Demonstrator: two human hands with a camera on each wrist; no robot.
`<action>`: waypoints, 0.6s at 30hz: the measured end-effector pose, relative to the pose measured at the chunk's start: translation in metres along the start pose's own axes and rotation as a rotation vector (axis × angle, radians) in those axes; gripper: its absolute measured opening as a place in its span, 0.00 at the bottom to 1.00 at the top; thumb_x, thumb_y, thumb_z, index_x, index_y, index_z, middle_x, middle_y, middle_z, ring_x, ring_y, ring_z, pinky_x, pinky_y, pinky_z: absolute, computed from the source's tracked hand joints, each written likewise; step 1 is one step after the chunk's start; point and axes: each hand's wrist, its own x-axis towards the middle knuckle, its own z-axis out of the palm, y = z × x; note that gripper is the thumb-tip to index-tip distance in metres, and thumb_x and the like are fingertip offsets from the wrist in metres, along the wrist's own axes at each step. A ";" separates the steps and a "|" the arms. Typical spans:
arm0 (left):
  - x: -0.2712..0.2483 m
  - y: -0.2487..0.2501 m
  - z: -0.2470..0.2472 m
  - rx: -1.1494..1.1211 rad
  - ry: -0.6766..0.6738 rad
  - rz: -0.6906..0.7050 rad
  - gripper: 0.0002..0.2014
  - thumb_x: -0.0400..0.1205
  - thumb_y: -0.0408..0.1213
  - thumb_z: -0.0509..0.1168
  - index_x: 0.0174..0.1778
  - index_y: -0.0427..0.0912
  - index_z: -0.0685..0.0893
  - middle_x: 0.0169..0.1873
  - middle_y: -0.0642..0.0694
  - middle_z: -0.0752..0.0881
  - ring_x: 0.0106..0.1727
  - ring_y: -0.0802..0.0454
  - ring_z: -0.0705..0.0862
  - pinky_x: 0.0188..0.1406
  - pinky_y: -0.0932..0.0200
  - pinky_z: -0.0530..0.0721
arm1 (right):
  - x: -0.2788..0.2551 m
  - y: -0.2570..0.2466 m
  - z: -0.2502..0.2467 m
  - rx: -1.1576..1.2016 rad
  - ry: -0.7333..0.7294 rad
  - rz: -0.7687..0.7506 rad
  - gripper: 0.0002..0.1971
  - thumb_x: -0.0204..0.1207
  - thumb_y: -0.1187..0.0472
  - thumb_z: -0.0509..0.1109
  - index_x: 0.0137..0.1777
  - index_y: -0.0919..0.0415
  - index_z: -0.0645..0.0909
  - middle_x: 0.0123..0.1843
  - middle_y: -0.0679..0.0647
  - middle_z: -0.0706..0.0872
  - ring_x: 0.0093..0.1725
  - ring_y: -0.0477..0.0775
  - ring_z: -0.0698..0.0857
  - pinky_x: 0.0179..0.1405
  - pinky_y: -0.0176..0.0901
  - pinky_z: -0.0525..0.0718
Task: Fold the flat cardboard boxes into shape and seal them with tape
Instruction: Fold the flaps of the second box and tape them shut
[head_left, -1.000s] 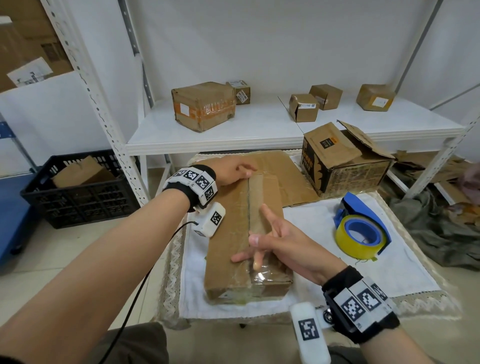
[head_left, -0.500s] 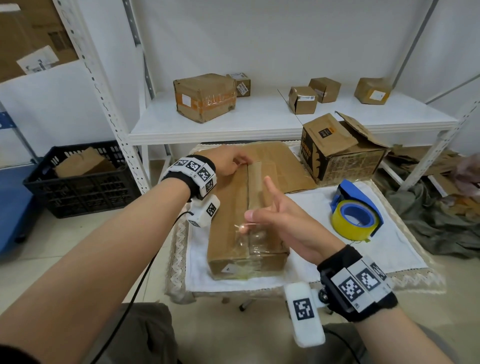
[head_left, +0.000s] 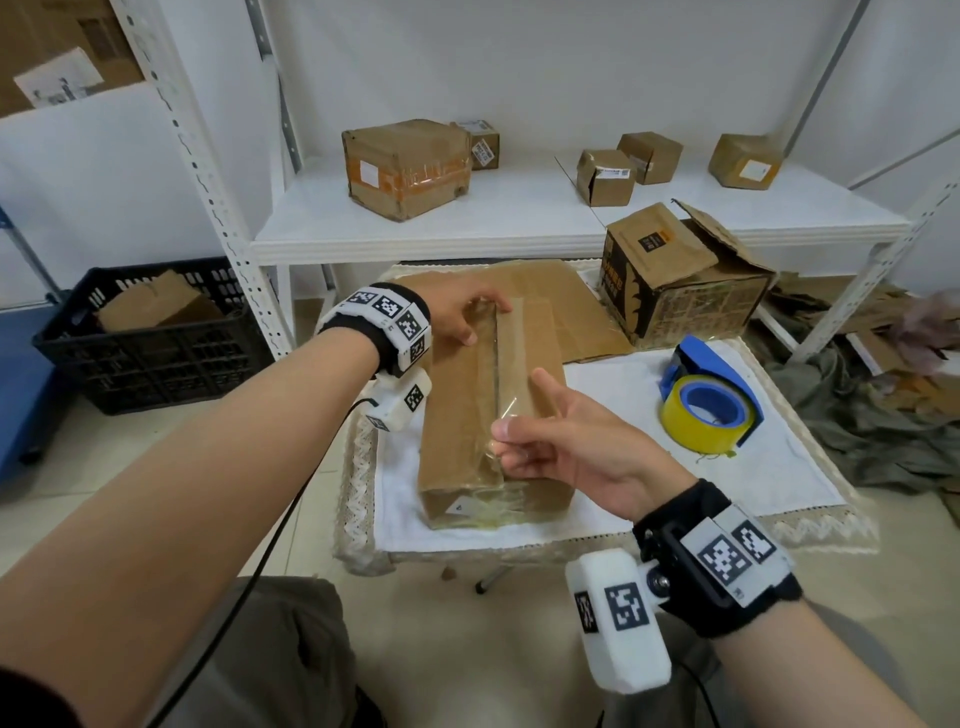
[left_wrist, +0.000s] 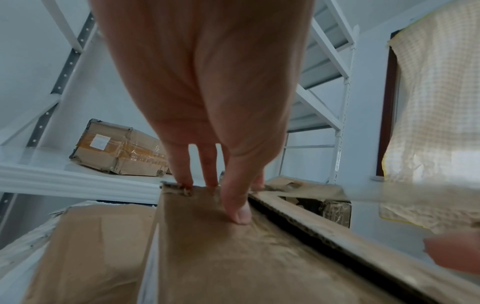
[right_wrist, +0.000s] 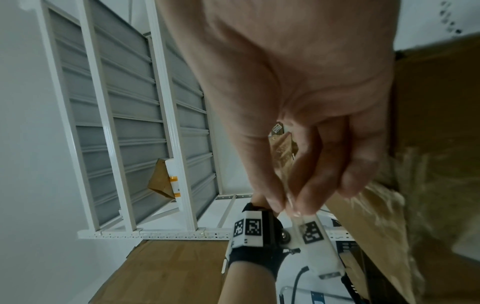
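A long brown cardboard box (head_left: 457, 431) lies lengthwise on a white cloth (head_left: 691, 483), its top flaps meeting at a centre seam. My left hand (head_left: 462, 317) rests on the far end, fingers straight at the far edge and thumb (left_wrist: 239, 205) pressing the top. A little above the near half, my right hand (head_left: 561, 447) pinches a strip of clear tape (head_left: 514, 400) between thumb and fingertips (right_wrist: 275, 197). The strip runs along the seam towards my left hand. A yellow tape roll in a blue dispenser (head_left: 711, 405) sits on the cloth to the right.
A flat cardboard sheet (head_left: 566, 306) lies behind the box, beside an open printed box (head_left: 680, 280). The white shelf (head_left: 519, 218) above holds several small boxes. A black crate (head_left: 150, 338) stands on the floor at left; cloth and cardboard scraps lie at right.
My right hand went from lying flat on the box's near end to pinching the clear tape and lifting it off the box. The left hand stayed on the far end.
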 end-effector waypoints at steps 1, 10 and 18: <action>0.000 0.001 0.000 0.000 0.004 -0.010 0.35 0.76 0.30 0.78 0.79 0.50 0.76 0.71 0.43 0.80 0.69 0.45 0.78 0.65 0.56 0.72 | 0.000 0.000 0.000 0.001 -0.003 0.010 0.58 0.75 0.71 0.78 0.91 0.53 0.38 0.42 0.62 0.92 0.34 0.52 0.88 0.49 0.47 0.90; -0.004 0.006 0.004 0.044 0.050 -0.050 0.33 0.77 0.31 0.77 0.78 0.52 0.74 0.71 0.45 0.80 0.69 0.46 0.79 0.66 0.54 0.73 | -0.002 0.009 0.005 -0.001 0.009 -0.038 0.60 0.74 0.74 0.77 0.91 0.49 0.36 0.42 0.61 0.93 0.36 0.54 0.89 0.47 0.46 0.90; -0.007 0.006 0.006 0.026 0.082 -0.055 0.33 0.77 0.32 0.77 0.76 0.56 0.75 0.71 0.47 0.81 0.69 0.46 0.80 0.62 0.55 0.73 | -0.004 0.021 0.010 -0.091 -0.011 -0.235 0.63 0.75 0.77 0.77 0.89 0.38 0.33 0.40 0.62 0.91 0.40 0.57 0.88 0.50 0.45 0.88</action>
